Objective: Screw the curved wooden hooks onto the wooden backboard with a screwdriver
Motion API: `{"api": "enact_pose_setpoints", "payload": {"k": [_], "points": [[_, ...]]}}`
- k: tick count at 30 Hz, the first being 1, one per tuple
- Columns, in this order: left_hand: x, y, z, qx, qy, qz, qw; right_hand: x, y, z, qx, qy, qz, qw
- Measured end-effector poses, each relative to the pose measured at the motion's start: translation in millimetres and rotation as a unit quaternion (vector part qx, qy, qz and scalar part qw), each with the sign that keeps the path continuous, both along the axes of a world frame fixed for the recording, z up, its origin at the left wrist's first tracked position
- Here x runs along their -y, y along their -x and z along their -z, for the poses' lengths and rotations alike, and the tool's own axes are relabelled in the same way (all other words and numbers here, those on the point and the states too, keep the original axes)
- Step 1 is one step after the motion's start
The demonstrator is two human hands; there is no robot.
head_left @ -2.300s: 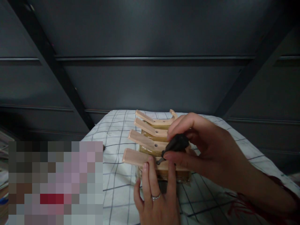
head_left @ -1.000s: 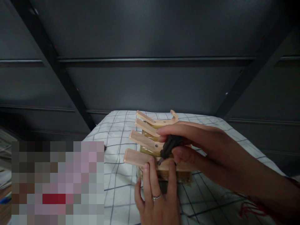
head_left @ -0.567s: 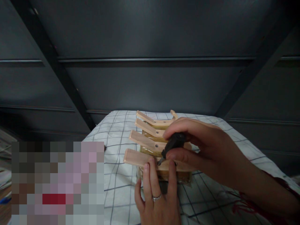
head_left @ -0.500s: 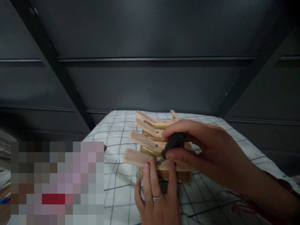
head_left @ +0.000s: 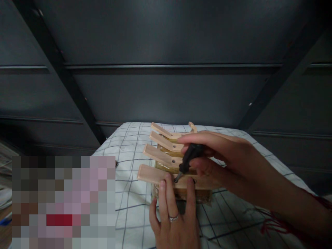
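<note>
black screwdriver [head_left: 190, 155] between right fingers [head_left: 204, 139]

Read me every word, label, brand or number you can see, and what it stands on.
None can be read: no lettering shows on the screwdriver, hooks, cloth or panels.
Clutter at the left edge: too blurred to read.
Pixelated patch beside it: nothing readable.
</note>
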State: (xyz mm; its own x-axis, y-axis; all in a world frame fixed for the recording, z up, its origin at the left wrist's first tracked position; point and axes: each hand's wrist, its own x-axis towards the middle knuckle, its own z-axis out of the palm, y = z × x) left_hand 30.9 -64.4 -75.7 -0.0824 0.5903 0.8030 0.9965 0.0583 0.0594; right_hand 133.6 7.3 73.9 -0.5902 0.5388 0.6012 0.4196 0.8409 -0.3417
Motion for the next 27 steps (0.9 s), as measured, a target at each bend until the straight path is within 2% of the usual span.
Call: {"api": "enact_pose_setpoints", "payload": {"k": [4, 7, 12, 18, 27], "points": [[0.4, -0.4, 0.9, 0.012, 0.002, 0.008, 1.0, 0.3, 3.2, 2.6, -0.039, 0.025, 0.013, 0.999], [0.3, -0.1, 0.8, 0.005, 0.0, 0.004, 1.0, 0.6, 5.2, 4.0, -0.06, 0.011, -0.003, 0.998], [-0.2, 0.0, 1.0, 0.003, 0.005, 0.004, 1.0, -0.3, 3.5, 2.8, -0.025, -0.016, -0.007, 1.0], [-1.0, -0.6, 1.9, 0.015, -0.008, 0.011, 1.0, 3.2, 3.4, -0.7, 0.005, -0.034, -0.061, 0.998], [0.8, 0.6, -0.1, -0.003, 0.007, 0.007, 1.0, 0.2, 3.8, 5.2, -0.066, -0.007, -0.003, 0.998]]}}
